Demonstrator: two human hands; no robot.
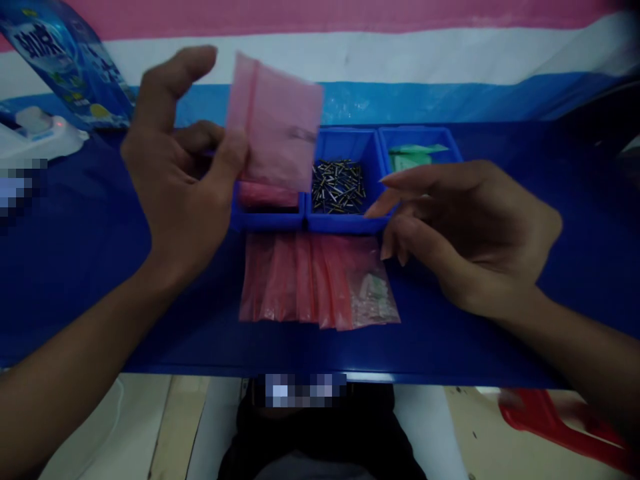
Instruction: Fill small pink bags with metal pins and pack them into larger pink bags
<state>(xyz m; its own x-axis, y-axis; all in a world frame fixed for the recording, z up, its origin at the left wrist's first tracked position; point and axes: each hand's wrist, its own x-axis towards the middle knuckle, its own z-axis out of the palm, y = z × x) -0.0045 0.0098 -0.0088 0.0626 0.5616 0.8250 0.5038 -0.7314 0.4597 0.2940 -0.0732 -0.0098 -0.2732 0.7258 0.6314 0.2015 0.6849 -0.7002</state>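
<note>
We look down on a person's left hand, which is grasping a pink translucent zip bag, pinching its lower corner between thumb and fingers and lifting it upright above the tray row, slightly blurred. The person's right hand is released and holds nothing, its fingers loosely spread and curved just beside the front wall of the middle bin. We cannot tell whether its fingertips touch the bags below them. Three blue plastic rectangular bins stand side by side on a glossy blue tabletop. The left bin holds a stack of pink bags, partly hidden behind the raised bag. The middle bin is filled with a loose heap of small slender metal pins, and the right bin holds flat green slips. In front of the bins, a row of pink zip bags lies fanned out and overlapping on the tabletop, and at its right end a clearer bag with small pale contents lies under the right hand's fingers. Toward the far left corner of the table we see a blue-and-white printed plastic pouch leaning beside a white plastic appliance. Behind everything runs a pink, white and blue striped backdrop, and a red plastic stool shows on the floor at lower right.
</note>
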